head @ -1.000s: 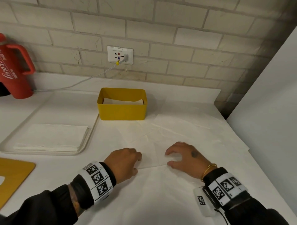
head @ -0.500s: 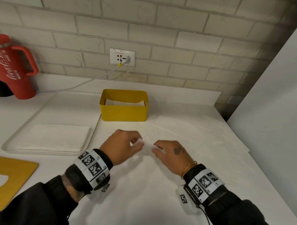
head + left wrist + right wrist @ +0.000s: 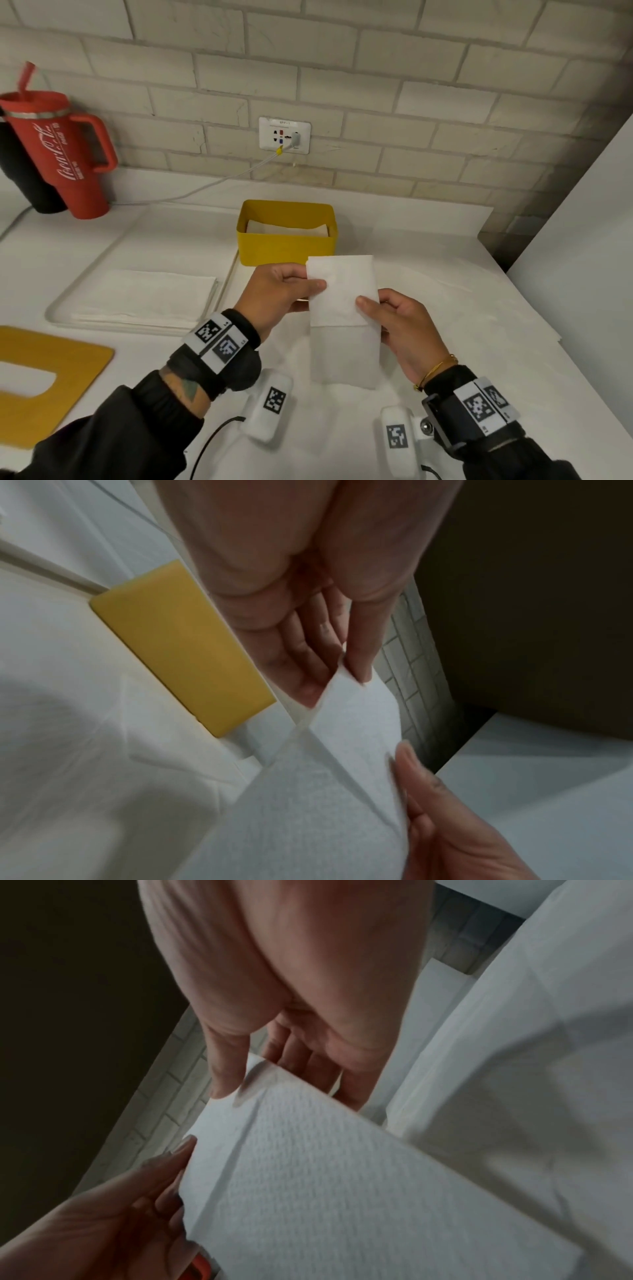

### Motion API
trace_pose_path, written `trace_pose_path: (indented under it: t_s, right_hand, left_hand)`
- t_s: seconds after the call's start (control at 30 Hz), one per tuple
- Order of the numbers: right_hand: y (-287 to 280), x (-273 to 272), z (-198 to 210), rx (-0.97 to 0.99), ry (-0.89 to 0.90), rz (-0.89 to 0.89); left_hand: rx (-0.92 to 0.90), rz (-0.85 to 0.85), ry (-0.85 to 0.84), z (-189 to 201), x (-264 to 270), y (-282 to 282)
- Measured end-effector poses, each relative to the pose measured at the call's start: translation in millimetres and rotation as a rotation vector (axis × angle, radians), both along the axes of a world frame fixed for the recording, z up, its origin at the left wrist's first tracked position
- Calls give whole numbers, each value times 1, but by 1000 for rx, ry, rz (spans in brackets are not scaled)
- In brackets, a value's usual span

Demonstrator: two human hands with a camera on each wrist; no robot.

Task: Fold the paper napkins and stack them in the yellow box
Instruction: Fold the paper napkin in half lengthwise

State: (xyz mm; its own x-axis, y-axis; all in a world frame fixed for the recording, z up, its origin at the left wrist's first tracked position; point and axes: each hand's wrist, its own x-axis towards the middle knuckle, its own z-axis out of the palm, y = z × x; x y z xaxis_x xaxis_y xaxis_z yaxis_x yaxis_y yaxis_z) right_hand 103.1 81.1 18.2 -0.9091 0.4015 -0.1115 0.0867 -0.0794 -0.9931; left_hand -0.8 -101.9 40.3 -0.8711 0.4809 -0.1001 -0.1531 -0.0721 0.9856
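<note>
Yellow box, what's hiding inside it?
Inside the yellow box lie folded white napkins, only their top showing. The front wall covers the rest, so how many are stacked there cannot be seen.

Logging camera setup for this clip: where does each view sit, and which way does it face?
Head: worn on the head, facing forward and down at napkin, yellow box and wall; shows left hand, right hand, sleeves.
Left wrist: looks along the left hand's fingers at the napkin and box.
Right wrist: looks along the right hand's thumb at the napkin.
All share the napkin, pinched by both hands.
</note>
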Motion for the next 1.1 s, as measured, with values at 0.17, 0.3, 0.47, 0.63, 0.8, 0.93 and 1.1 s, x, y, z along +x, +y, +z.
trace_pose_path:
  t_s: [0.17, 0.3, 0.47, 0.63, 0.8, 0.93, 1.1]
  right_hand:
    - [-2, -2, 5, -27, 54, -39]
    - [-4, -6, 12, -61, 81, -17]
    - [-4, -12, 24, -73, 133, -5]
    - [-5, -13, 26, -85, 151, 4]
    - [-5, -12, 29, -104, 149, 9]
    - [-5, -12, 36, -96, 171, 10]
    - [2, -17, 46, -99, 156, -81]
  left_hand:
    - [47, 57, 0, 8, 2, 3]
    - [39, 45, 33, 11, 0, 4]
    - [32, 17, 62, 16, -3, 2]
    - [54, 3, 52, 22, -3, 1]
    - [62, -8, 30, 24, -5, 1]
    - [36, -17, 55, 23, -4, 4]
    - [42, -3, 101, 26, -2, 8]
